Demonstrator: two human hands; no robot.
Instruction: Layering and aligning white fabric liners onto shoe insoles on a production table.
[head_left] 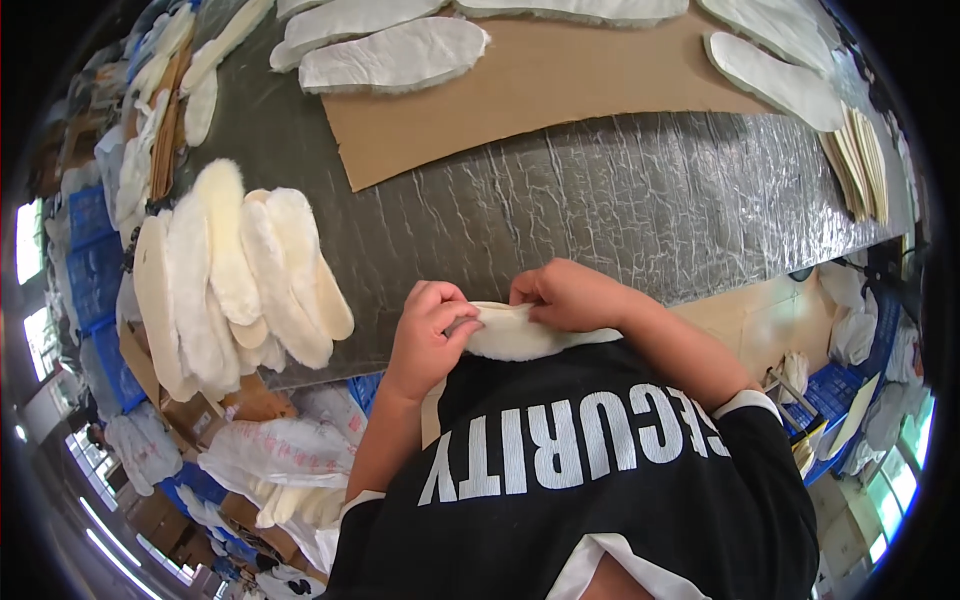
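Silvery crinkled sheeting covers the worktable [640, 200], which fills the upper middle of the frame and bends with the lens. On it, across the top centre, lies a large brown cardboard sheet [540, 80] with several white fleece insoles [395, 55] resting along its upper edge and more at the upper right. At the left of the frame a heap of fleecy insoles [235, 285] sits fanned out on the table's edge, pile side up, some showing tan backing. A stack of thin tan insole boards [860, 160] stands at the right edge of the table. Low in the frame, the person's black shirt with white lettering [580, 470] takes up the bottom centre. Just above it, at the near edge of the table, a single white fleece insole [510, 335] is held against the body. The left hand [430, 335] is clamped on its left end, fingers curled over it, and the right hand [570, 295] pinches its upper edge, fingers closed together on the fleece.
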